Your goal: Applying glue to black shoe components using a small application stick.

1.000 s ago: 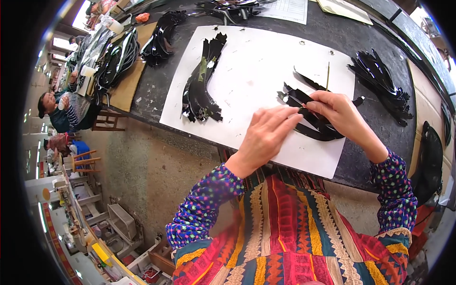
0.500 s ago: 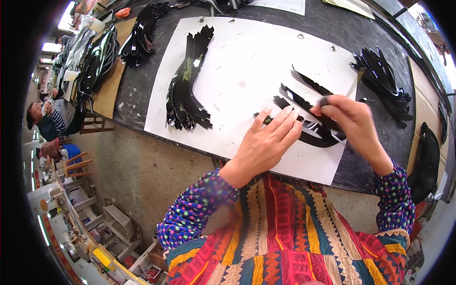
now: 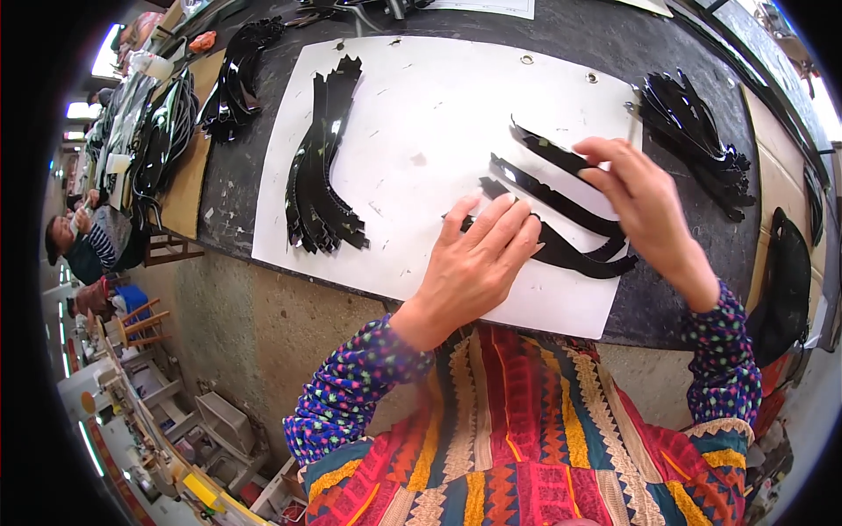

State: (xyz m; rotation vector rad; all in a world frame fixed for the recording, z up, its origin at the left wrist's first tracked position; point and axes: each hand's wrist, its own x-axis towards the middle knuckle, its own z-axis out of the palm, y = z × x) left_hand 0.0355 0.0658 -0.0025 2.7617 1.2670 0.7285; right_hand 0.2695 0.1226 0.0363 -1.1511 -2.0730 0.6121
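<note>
On a white board (image 3: 403,131), several thin black curved strips, glossy in places and with notched ends, lie before me. My left hand (image 3: 482,259) is laid flat with fingers extended, pressing on the nearest strip (image 3: 579,256) and partly covering it. A middle strip (image 3: 548,195) lies just beyond those fingertips. With bent fingers and thumb, my right hand (image 3: 645,206) grips the farthest strip (image 3: 544,146) near its right part; the rest of that strip is hidden by the hand. Left on the board, a fanned stack of similar black strips (image 3: 320,167) lies apart from both hands.
More bundles of black strips lie on the dark table (image 3: 232,206): one bundle (image 3: 693,136) at right, another (image 3: 237,83) at far left. A black piece (image 3: 783,289) hangs at the right edge. A person (image 3: 92,237) sits at far left near a wooden stool (image 3: 145,320).
My right hand has moved from the nearer strips to the farthest one, its fingers changing their hold. My left hand stays pressed on the nearest strip. The whole view has shifted slightly.
</note>
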